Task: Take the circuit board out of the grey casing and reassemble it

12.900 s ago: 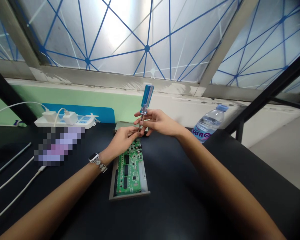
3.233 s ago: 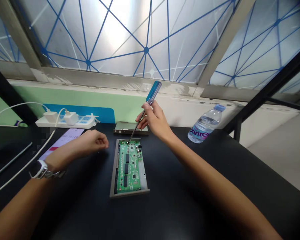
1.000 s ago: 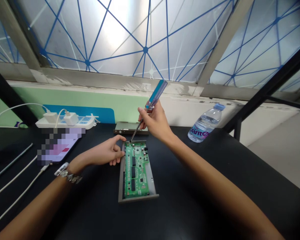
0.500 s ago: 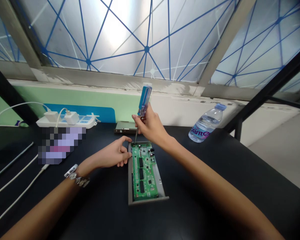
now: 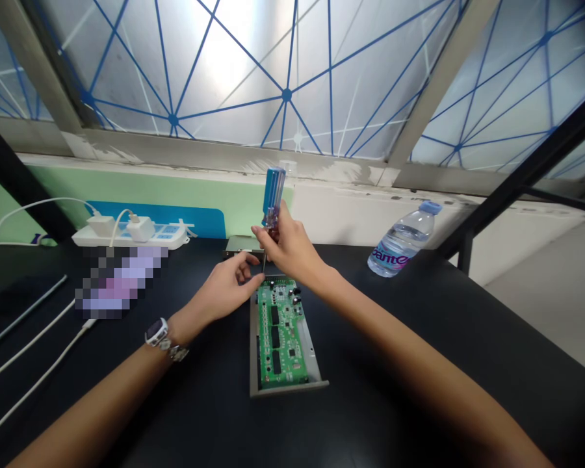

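The right hand (image 5: 292, 239) is closed around the screwdriver (image 5: 273, 198) at the lower handle, which is held nearly upright. The shaft is pointed down at the far left corner of the board (image 5: 283, 335); whether the tip is seated cannot be told. The left hand (image 5: 227, 286) is placed at the same corner, its fingers loosely curled and its thumb brought beside the shaft; whether anything is pinched there cannot be told. The board is located below both hands, in the tray (image 5: 290, 391) on the desk (image 5: 351, 422).

The handle is formed of ribbed plastic, translucent and blue; the shaft is of slender metal. The board is flat, oblong and green, and is studded with black rectangular chips. It is bordered by dull grey metal, straight-edged. The desk is surfaced in smooth matt black. Behind the board, a flat metal casing (image 5: 238, 244) is partly hidden by the hands.
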The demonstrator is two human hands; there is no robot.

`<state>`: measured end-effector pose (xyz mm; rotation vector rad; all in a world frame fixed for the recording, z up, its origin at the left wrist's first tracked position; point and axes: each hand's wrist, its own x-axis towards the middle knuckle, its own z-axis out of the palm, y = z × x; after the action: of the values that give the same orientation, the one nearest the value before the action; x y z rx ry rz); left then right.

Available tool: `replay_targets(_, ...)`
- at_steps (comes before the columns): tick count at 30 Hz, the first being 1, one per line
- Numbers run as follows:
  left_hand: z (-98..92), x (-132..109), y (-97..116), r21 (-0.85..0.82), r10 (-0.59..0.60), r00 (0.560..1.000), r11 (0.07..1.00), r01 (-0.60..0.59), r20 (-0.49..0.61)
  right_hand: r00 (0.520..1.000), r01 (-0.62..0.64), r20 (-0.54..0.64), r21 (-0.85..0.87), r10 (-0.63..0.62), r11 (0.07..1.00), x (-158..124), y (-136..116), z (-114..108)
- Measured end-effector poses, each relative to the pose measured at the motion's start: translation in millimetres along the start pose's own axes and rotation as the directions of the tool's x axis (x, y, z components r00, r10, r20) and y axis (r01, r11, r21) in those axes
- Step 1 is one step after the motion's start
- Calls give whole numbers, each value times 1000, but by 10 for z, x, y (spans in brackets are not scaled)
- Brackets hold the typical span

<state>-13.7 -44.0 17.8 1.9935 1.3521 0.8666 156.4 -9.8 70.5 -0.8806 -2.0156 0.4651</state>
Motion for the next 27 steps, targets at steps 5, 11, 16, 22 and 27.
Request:
replay_targets(5, 138, 86, 25, -116, 116, 979, 984, -137, -168, 1000, 0, 16, -5, 0, 1000, 0, -16, 22)
replay_targets(11, 200, 115, -35, -257, 58, 977, 960, -111, -203, 1000, -15, 8, 11, 15, 1000, 6, -15, 14)
replay_targets(16, 198, 113, -43, -380, 43, 982, 918, -111, -182, 994, -74, 86, 64, 68, 995, 23, 0, -42)
replay_targets(22, 159, 107, -34, -363, 92, 987, 922, -135, -133, 908, -301, 382, 316, 170, 899, 77, 16, -234)
replay_targets(27, 144, 117, -33, -296, 140, 986, 941, -161, -94, 847, -357, 507, 320, 160, 878, 98, 45, -349)
